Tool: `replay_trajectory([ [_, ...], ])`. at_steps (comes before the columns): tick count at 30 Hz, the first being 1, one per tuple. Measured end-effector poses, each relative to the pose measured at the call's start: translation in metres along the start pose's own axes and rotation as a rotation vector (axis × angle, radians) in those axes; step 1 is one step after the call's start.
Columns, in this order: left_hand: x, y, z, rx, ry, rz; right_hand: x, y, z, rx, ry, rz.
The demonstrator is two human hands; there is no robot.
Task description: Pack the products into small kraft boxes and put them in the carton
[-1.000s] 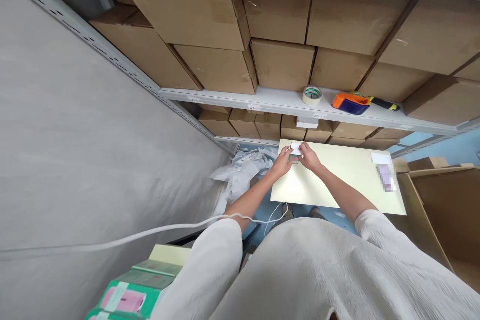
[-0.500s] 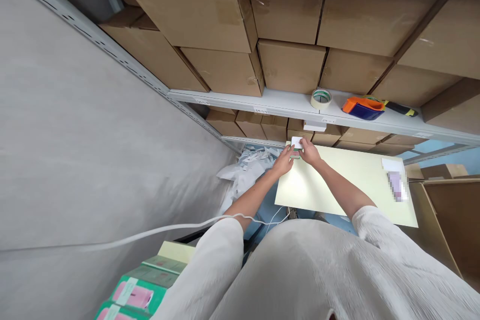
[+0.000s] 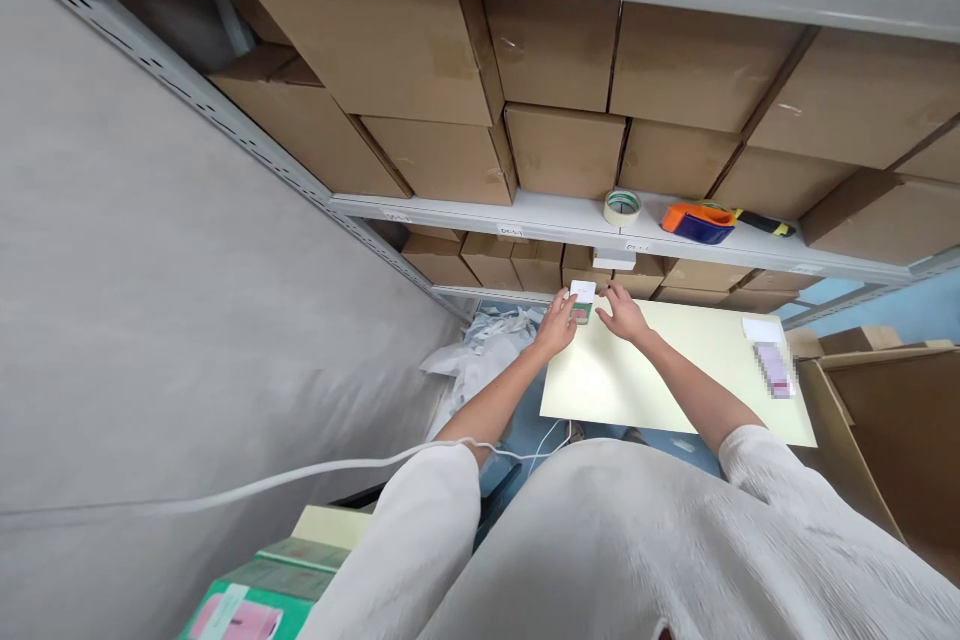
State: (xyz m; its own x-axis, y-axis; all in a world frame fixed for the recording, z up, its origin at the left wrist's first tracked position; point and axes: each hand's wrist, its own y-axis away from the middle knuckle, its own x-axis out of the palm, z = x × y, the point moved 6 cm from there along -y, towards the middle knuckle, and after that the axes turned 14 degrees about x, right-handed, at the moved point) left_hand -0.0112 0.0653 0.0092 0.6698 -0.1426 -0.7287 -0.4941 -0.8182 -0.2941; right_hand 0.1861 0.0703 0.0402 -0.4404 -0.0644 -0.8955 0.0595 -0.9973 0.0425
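Observation:
A small green box [image 3: 580,314] with a pink patch and a white label [image 3: 583,291] at its upper end is at the far left corner of the pale yellow tabletop [image 3: 652,375]. My left hand [image 3: 557,324] grips the box at its left edge, its fingertips touching the label's side and its thumb lower down. Whether the box rests fully on the tabletop, I cannot tell. Just to the right of it, my right hand [image 3: 622,313] is open with fingers bent and apart, holding nothing and not touching the box.
Cardboard boxes [image 3: 566,150] fill the shelves ahead. On the shelf edge lie a tape roll [image 3: 622,208], an orange-and-blue tape dispenser [image 3: 697,221] and a black-and-yellow cutter [image 3: 763,223]. White scraps [image 3: 480,350] pile up left. A white cable [image 3: 322,468] crosses my left arm. Green packages [image 3: 251,610] stand lower left.
My right hand has come away from the white label and moved right, its fingers opening. The label now lies against the green box, which my left hand still grips. The view has tilted slightly.

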Motion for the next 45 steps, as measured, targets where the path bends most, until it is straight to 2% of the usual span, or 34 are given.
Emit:
replay_trajectory([
  [3,-0.003,-0.005,-0.020,0.055,-0.030,-0.054,-0.025,0.012,-0.009,-0.027,-0.018,-0.099],
  [5,-0.001,-0.011,-0.035,0.092,-0.025,-0.070,-0.051,0.019,-0.016,-0.041,-0.005,-0.191],
  [9,0.013,-0.021,-0.065,0.165,0.027,-0.025,-0.120,0.022,-0.037,0.014,0.075,-0.406],
  [12,0.026,-0.025,-0.087,0.204,0.056,0.017,-0.178,0.009,-0.060,0.088,0.143,-0.546],
  [15,0.040,-0.029,-0.106,0.218,0.081,0.049,-0.219,-0.016,-0.086,0.134,0.215,-0.559],
  [17,0.048,-0.033,-0.117,0.211,0.090,0.054,-0.232,-0.033,-0.101,0.129,0.250,-0.488],
  [20,0.059,-0.040,-0.131,0.194,0.092,0.045,-0.239,-0.049,-0.116,0.079,0.274,-0.389],
  [22,0.066,-0.044,-0.141,0.182,0.088,0.034,-0.241,-0.052,-0.121,0.034,0.278,-0.369],
  [29,0.092,-0.050,-0.171,0.112,0.062,-0.015,-0.247,-0.059,-0.132,-0.064,0.235,-0.338],
  [32,0.102,-0.049,-0.182,0.083,0.048,-0.034,-0.246,-0.049,-0.134,-0.108,0.205,-0.308],
  [35,0.112,-0.046,-0.193,0.069,0.038,-0.036,-0.245,-0.017,-0.137,-0.117,0.156,-0.322],
  [39,0.125,-0.038,-0.205,0.083,0.049,-0.015,-0.232,0.049,-0.148,-0.038,0.090,-0.342],
  [45,0.147,-0.016,-0.213,0.114,0.115,0.062,-0.175,0.143,-0.196,0.242,-0.019,-0.372],
])
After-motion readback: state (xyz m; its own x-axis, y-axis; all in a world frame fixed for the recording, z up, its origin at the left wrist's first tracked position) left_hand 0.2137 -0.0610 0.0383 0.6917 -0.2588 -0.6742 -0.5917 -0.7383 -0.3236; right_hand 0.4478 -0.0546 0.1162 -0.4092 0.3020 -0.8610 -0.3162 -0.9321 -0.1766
